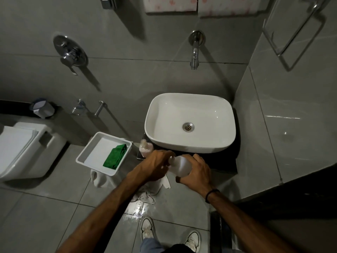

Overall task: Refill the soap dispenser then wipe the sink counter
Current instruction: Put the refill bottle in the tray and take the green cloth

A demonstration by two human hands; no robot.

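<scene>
A translucent white refill bottle [181, 166] lies tilted in front of the sink, its neck pointing left. My right hand [196, 173] is wrapped around its body. My left hand [156, 166] is closed over its neck and cap end. A soap dispenser [145, 148] with pale pink liquid stands on the dark counter [222, 159] at the basin's front left corner, just beyond my left hand. The white basin [189, 141] sits on that counter. A folded green cloth [114, 157] lies in a white tray [85, 152] to the left.
A wall tap [195, 52] juts out above the basin. The tray rests on something draped with a white cloth [99, 178]. A toilet [23, 148] stands at far left. A rag [145, 194] lies on the wet floor near my shoes.
</scene>
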